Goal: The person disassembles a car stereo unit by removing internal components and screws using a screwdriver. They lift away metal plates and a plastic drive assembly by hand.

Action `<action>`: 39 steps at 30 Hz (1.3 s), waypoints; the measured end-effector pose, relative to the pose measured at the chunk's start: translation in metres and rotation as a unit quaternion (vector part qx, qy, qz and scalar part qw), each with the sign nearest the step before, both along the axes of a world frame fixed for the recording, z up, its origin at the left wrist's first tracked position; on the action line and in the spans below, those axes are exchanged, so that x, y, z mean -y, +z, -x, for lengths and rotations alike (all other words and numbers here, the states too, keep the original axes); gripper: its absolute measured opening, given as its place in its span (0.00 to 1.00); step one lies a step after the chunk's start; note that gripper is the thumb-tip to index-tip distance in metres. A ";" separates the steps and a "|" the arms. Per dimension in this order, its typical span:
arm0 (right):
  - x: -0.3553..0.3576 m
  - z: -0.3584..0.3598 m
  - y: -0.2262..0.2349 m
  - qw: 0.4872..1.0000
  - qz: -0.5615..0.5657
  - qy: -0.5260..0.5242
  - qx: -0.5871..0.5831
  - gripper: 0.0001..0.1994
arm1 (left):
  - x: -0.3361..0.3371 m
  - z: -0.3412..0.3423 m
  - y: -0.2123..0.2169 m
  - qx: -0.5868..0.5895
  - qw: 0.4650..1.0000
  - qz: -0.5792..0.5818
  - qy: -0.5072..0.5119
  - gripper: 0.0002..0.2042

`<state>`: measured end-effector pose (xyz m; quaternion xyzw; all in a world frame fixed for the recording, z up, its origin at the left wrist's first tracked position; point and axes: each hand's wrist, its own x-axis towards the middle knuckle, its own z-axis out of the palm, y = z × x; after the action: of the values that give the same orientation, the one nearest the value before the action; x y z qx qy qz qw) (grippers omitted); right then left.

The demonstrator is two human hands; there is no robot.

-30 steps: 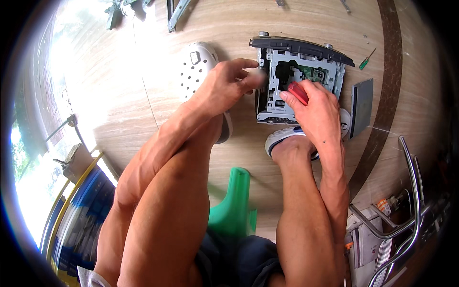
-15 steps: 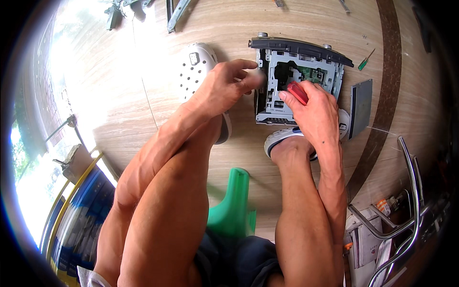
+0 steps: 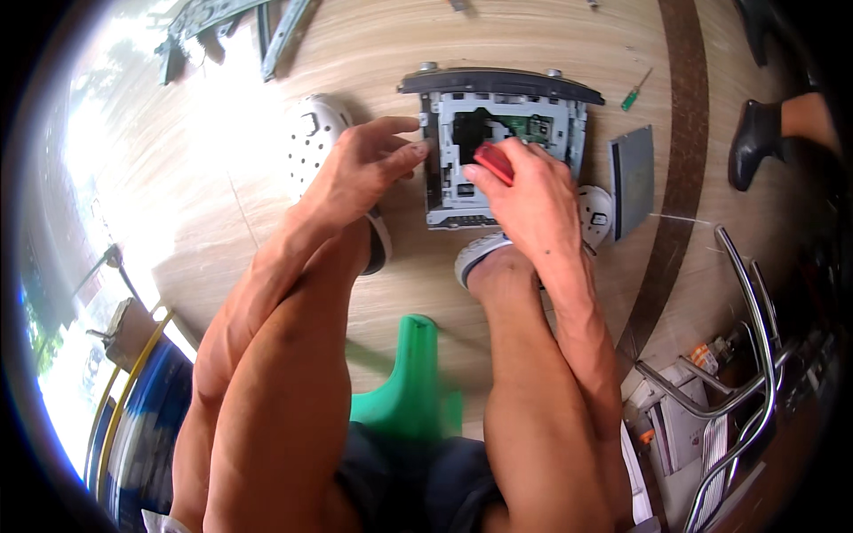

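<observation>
A car stereo-like unit (image 3: 560,191) with a metal chassis lies on the floor between my feet and beyond them. Its dark curved front panel (image 3: 498,83) faces away from me, and a green circuit board (image 3: 536,129) shows through the frame's opening. My right hand (image 3: 538,191) is closed around a red-handled tool (image 3: 495,163) over the middle of the chassis. The tool's working end is hidden, so its kind cannot be told. At the unit's left side, my left hand (image 3: 360,164) has thumb and forefinger apart, with nothing visible between them.
A grey flat metal panel (image 3: 632,182) stands to the right, with a small green-handled screwdriver (image 3: 635,91) beyond it. Metal brackets (image 3: 284,35) lie at the far left. A green plastic stool (image 3: 416,369) is beneath me. Another person's dark boot (image 3: 751,142) and a chrome chair frame (image 3: 751,302) are at right.
The view has shifted right, so the unit and hands appear further left. Another person's boots and leg have come into view at right. My right hand still grips the red-handled tool.
</observation>
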<state>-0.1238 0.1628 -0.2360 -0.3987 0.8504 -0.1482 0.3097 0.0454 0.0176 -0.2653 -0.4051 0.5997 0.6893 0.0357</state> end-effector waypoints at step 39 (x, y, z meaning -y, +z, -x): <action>-0.004 0.002 0.003 1.000 -0.014 0.019 -0.018 0.19 | -0.002 0.006 -0.002 0.004 1.000 0.004 -0.002 0.29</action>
<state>-0.1262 0.1669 -0.2333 -0.4129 0.8503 -0.1230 0.3022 0.0398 0.0193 -0.2670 -0.4071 0.6031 0.6850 0.0377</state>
